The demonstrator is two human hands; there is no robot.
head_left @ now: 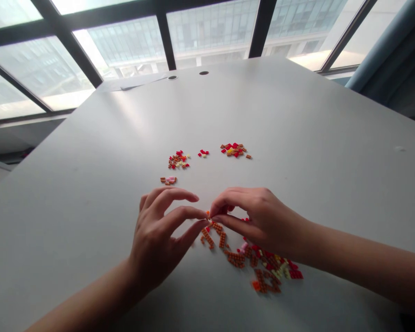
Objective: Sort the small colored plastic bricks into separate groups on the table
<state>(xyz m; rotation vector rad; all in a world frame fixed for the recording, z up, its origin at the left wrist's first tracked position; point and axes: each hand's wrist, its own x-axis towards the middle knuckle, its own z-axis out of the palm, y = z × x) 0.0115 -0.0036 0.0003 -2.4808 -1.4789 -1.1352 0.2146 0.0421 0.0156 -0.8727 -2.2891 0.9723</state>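
My left hand point(161, 237) and my right hand point(254, 214) meet fingertip to fingertip above the table. Thumb and index finger of each are pinched on a tiny orange building brick point(208, 213), mostly covered by the fingertips. The left hand's other fingers are spread apart, while those on the right are curled. Just below the pinch lie brown brick pieces point(207, 239), some joined into strips. A larger loose heap of brown, red, pink and pale yellow bricks point(271, 260) spreads under and in front of my right hand.
Beyond my hands are small brick piles: a mixed one point(178, 160), a few red bricks point(204, 153), a brown and red pile point(234, 150) and a pink and brown group point(168, 180). The white table point(314, 161) reaches to windows. A curtain point(387, 60) hangs at the right.
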